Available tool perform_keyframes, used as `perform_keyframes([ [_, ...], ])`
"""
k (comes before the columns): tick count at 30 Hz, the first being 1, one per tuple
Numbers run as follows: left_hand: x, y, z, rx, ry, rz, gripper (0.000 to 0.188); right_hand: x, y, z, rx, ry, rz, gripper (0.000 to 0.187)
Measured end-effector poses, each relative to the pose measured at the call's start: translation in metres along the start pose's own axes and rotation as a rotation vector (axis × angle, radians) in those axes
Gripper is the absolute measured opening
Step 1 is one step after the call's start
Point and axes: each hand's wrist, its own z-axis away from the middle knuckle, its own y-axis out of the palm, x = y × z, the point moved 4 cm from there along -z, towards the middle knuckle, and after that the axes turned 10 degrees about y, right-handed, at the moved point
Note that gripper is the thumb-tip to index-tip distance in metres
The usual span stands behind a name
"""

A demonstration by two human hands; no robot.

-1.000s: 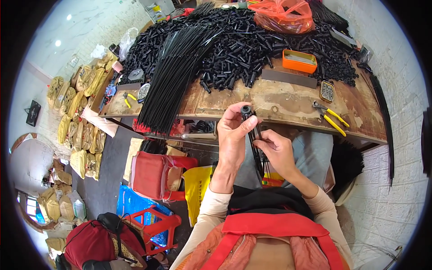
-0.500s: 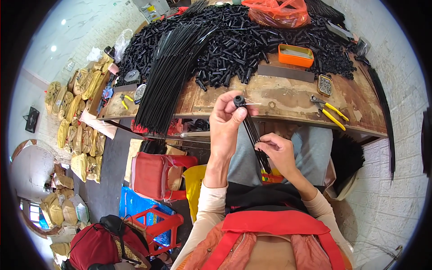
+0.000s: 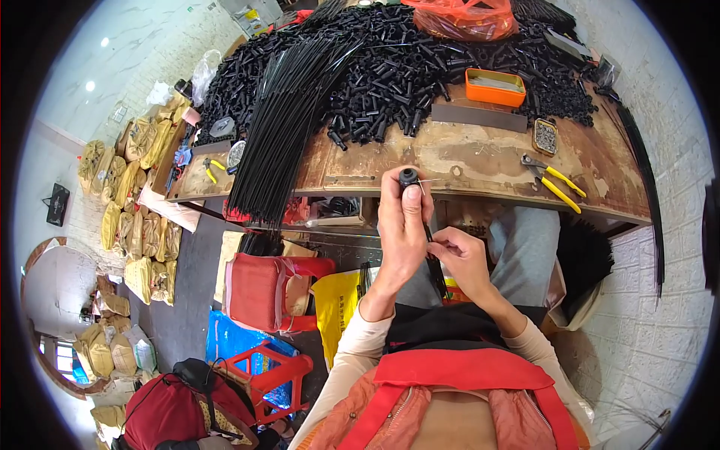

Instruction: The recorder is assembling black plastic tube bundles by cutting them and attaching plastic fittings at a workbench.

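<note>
My left hand (image 3: pixel 401 229) is raised in front of the table edge, its fingers wrapped round a black tube-shaped plastic fitting (image 3: pixel 408 178) with a round open top. A thin pale pin (image 3: pixel 427 180) sticks out sideways by the thumb. Below that hand a bunch of thin black rods (image 3: pixel 436 276) hangs down over my lap, its upper part hidden by the hand. My right hand (image 3: pixel 466 262) is closed at the rods, with thumb and forefinger pinched together against them.
On the wooden table (image 3: pixel 360 169) lie a heap of black fittings (image 3: pixel 375 97), a long bundle of black rods (image 3: pixel 270 142), yellow-handled pliers (image 3: pixel 555 184), an orange box (image 3: pixel 495 88) and a small tray of metal bits (image 3: pixel 545 137). A red stool (image 3: pixel 259 292) stands at the left.
My left hand has shifted right and slightly down, turning the fitting more upright. The rods below it now show less. My right hand stays by the rods, its fingers drawn closer together.
</note>
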Motion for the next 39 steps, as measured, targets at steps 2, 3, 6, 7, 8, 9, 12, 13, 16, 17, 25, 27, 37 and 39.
perform_keyframes([
  [2, 0.002, 0.008, 0.003, -0.012, -0.011, 0.001, 0.024, -0.001, -0.003, 0.002, -0.033, -0.017, 0.050, 0.010],
  [3, 0.004, 0.011, 0.004, -0.017, 0.003, -0.010, 0.025, -0.001, -0.006, 0.003, -0.066, -0.032, 0.102, 0.010],
  [6, 0.005, 0.024, 0.005, -0.015, 0.036, -0.009, 0.030, 0.000, -0.012, 0.007, -0.128, -0.079, 0.091, 0.012],
  [7, 0.003, 0.025, 0.005, -0.013, 0.040, -0.015, 0.031, 0.006, -0.014, 0.009, -0.117, -0.110, 0.146, 0.012],
  [8, 0.002, 0.028, 0.005, -0.004, 0.042, -0.010, 0.033, 0.012, -0.021, 0.012, -0.145, -0.104, 0.157, 0.012],
  [9, 0.000, 0.030, 0.006, 0.014, 0.038, -0.028, 0.034, 0.020, -0.026, 0.016, -0.107, -0.139, 0.243, 0.013],
  [12, -0.004, 0.028, -0.001, 0.003, -0.005, -0.115, 0.028, 0.018, -0.061, 0.023, -0.193, -0.217, 0.440, 0.015],
  [13, 0.001, 0.023, -0.004, 0.023, -0.056, -0.053, 0.028, 0.015, -0.077, 0.024, -0.266, -0.271, 0.535, 0.014],
  [16, 0.012, 0.028, -0.005, 0.221, -0.184, 0.171, 0.031, 0.020, -0.139, 0.018, -0.465, -0.383, 0.837, 0.011],
  [17, 0.016, 0.032, -0.001, 0.304, -0.213, 0.181, 0.033, 0.027, -0.159, 0.011, -0.535, -0.446, 0.932, 0.015],
  [25, 0.024, 0.044, 0.008, 0.347, -0.331, 0.399, 0.035, 0.010, -0.237, -0.062, -0.344, -0.369, 1.206, 0.042],
  [27, 0.024, 0.039, 0.011, 0.271, -0.390, 0.387, 0.024, 0.007, -0.243, -0.062, -0.338, -0.384, 1.081, 0.038],
  [37, 0.004, 0.034, 0.023, 0.405, -0.324, 0.216, 0.045, 0.048, -0.119, 0.016, 0.194, 0.185, 0.384, 0.036],
  [39, 0.003, 0.026, 0.028, 0.414, -0.261, 0.117, 0.042, 0.065, -0.106, 0.025, 0.129, -0.018, 0.629, 0.042],
])
